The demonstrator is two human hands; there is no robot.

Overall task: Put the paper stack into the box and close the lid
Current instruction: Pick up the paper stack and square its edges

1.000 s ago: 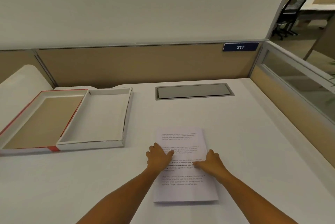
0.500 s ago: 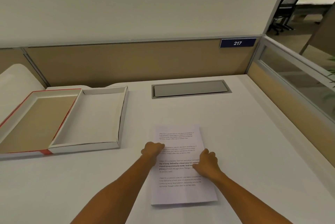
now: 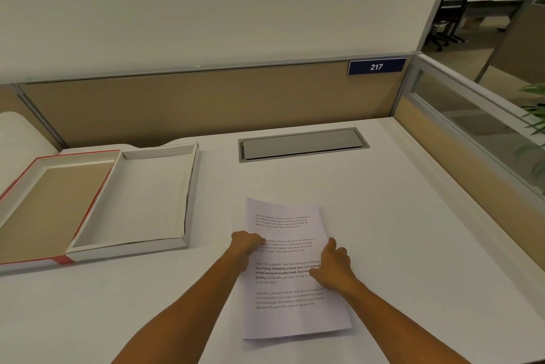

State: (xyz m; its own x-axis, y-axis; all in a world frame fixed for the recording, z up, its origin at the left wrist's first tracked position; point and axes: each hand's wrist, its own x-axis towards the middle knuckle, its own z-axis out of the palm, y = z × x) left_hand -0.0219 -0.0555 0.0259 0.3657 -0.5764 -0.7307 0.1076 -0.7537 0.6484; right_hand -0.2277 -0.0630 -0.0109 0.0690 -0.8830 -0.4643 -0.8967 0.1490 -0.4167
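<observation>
A stack of white printed paper (image 3: 290, 298) lies flat on the white desk in front of me. My left hand (image 3: 246, 242) is curled at the stack's left edge, fingers gripping that edge. My right hand (image 3: 333, 263) rests at the right edge with fingers bent on the sheet. To the left sits the open box: a shallow white tray (image 3: 188, 186) with nothing in it, and beside it the red-trimmed lid (image 3: 26, 183) lying inside-up, joined at the tray's left side.
A grey cable hatch (image 3: 300, 144) is set into the desk behind the paper. A tan partition (image 3: 206, 104) with a blue 217 sign closes the back; a glass panel (image 3: 472, 116) runs along the right.
Both hands slid from the middle of the sheet out to its side edges; the left one curled into a grip. The paper's far end has turned slightly.
</observation>
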